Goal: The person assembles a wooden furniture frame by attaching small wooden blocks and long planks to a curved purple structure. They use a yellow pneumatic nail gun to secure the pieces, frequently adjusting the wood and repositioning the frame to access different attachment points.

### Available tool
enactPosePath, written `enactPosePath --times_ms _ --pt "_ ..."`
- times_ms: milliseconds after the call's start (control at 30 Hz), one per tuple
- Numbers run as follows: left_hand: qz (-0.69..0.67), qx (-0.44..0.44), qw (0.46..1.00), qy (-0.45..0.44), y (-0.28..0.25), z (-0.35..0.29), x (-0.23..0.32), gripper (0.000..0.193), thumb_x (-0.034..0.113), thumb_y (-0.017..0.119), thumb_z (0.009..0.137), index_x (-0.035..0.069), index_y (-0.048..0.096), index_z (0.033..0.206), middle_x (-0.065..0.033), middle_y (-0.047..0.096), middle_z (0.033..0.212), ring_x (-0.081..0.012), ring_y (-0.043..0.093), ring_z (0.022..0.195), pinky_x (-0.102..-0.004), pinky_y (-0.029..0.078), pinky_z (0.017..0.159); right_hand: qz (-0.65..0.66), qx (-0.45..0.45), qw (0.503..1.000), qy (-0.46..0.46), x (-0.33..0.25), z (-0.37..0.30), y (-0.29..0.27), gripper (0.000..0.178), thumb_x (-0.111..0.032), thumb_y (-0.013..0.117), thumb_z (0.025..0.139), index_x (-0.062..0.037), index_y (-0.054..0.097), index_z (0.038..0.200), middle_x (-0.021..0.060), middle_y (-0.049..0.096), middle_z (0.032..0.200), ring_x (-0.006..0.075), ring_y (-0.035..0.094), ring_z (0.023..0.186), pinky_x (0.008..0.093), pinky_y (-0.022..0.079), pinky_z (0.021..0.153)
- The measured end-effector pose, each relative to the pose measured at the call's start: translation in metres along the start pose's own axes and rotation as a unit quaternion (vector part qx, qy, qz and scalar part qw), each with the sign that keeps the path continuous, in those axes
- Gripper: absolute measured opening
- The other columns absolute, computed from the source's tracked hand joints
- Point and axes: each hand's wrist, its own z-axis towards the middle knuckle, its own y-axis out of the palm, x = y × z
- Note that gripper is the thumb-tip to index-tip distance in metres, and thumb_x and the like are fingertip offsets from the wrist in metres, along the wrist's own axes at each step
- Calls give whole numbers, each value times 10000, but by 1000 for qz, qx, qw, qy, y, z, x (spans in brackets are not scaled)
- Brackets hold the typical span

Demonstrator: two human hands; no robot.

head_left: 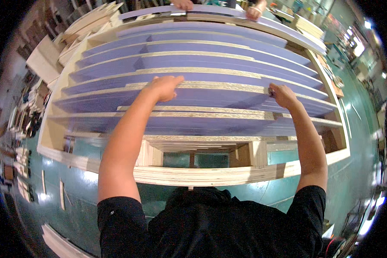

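A large pale wooden frame (210,175) stands in front of me, with several purple-faced boards set on edge across it. My left hand (162,88) straddles the pale top edge of a shorter board (221,86) near the middle, thumb on the near side and index finger stretched over the far side. Toward that board's right end, my right hand (284,95) grips the same edge with curled fingers. Something small and dark shows at its fingertips, too small to make out. The board's lower part is hidden between its neighbours.
Across the frame, another person's hands (254,13) rest at a long purple board (288,29) along the far side. Pale wooden panels (45,60) are stacked at the left. Loose strips (62,194) lie on the green floor (84,215).
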Motion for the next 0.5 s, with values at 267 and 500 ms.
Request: enactPosePath --times_ms 267,500 --pt "26 -20 999 -9 5 15 1 603 120 675 908 145 411 1451 -180 579 1371 -403 536 1302 -629 364 1092 -68 117 990 -30 -14 -39 -10 502 -198 705 900 -178 542 1374 120 498 1448 339 451 1370 554 405 1087" --pt "25 18 1000 -1 16 16 -8 589 158 639 911 116 450 1467 -191 497 1501 -394 464 1395 -568 378 1133 16 213 975 -57 5 -58 -7 497 -154 715 884 -109 566 1356 206 534 1421 423 493 1333 500 412 1113"
